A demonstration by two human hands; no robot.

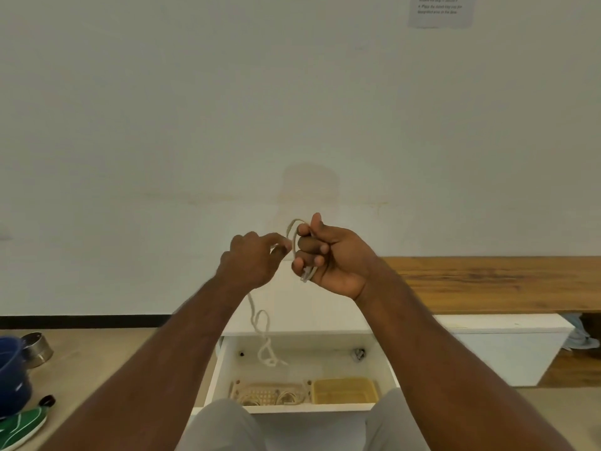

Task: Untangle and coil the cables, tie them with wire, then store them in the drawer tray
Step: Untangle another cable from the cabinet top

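While the person's knees frame the bottom of the view, an open white drawer (227, 362) sits just beyond them, holding two trays side by side at its front: a pale perforated tray (266, 393) with coiled cables (287, 398) in it, and a yellow tray (344, 390) to its right. Above the drawer both arms reach forward. Left hand (250, 262) pinches a pale cable (260, 323) between thumb and forefinger, and the slack drops below the wrist in loose twisted loops that hang over the back of the drawer. Right hand (331, 258) has its grip curled round a few turns of the same cable, one loop arching above the fingers and an end poking out beneath the little finger. To the right, a wooden tabletop (487, 281) runs along the wall over a white cabinet (507, 349). Off to the left on the floor lie a metal bowl (37, 348), something blue (13, 375) and a green shoe (22, 424). High on the white wall hangs a paper notice (440, 9), too blurred to read.
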